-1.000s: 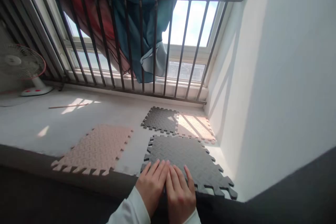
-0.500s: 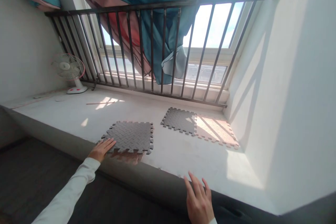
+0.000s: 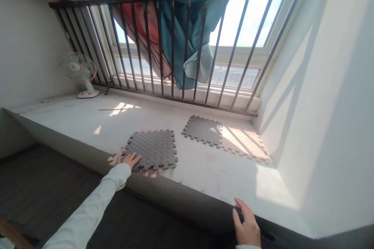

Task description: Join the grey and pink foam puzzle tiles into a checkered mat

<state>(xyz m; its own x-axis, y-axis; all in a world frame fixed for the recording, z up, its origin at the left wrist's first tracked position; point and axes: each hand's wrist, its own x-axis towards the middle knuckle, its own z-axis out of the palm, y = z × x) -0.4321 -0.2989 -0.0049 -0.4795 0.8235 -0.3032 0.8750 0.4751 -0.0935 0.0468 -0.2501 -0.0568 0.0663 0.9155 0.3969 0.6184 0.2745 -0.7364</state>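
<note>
My left hand point(image 3: 130, 160) lies flat on the near left corner of a grey foam puzzle mat point(image 3: 153, 149), which sits on top of a pink mat point(image 3: 114, 159) whose toothed edge peeks out at the near side. My right hand point(image 3: 247, 227) rests with fingers apart on the dark front edge of the ledge point(image 3: 204, 206), holding nothing. Farther back, a second grey mat point(image 3: 202, 130) is joined to a pink mat point(image 3: 244, 144) lying in sunlight by the right wall.
A dark metal railing point(image 3: 163, 46) stands before the window, with teal and red fabric point(image 3: 175, 19) hanging behind it. A small white fan point(image 3: 78, 72) stands at the far left of the ledge. A thin stick point(image 3: 110, 109) lies near it.
The grey mat has gone from the right side onto the pink mat at the left, my left hand with it. My right hand has dropped to the ledge's front edge.
</note>
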